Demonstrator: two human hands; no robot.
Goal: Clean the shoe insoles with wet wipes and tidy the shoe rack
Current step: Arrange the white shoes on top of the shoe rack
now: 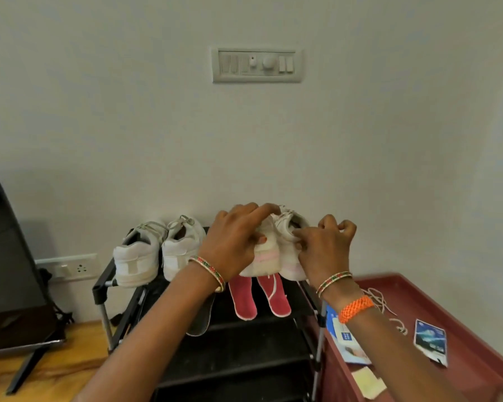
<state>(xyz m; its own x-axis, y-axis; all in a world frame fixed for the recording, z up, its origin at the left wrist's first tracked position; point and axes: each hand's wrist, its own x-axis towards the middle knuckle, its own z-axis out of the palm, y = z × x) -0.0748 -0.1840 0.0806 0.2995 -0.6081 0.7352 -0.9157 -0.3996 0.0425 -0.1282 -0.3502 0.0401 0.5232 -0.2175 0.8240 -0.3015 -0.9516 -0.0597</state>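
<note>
On the top shelf of the black shoe rack (100,288) stand two pairs of white sneakers. My left hand (233,242) grips the left shoe (263,256) of the right pair, thumb on its heel and fingers over its top. The right shoe (291,250) of that pair is pinched at its collar by my right hand (325,245). The left pair of sneakers (157,250) stands untouched, heels toward me. Two red insoles (259,297) lie flat on the shelf in front of the held pair. A dark insole (201,320) shows under my left forearm.
A maroon cabinet top (476,329) to the right holds a blue-and-white wipes packet (346,338), a small sachet (430,342), loose white laces (384,306) and a pale sheet (369,384). A dark TV screen (9,271) stands left on a wooden surface. A wall socket (73,266) lies behind.
</note>
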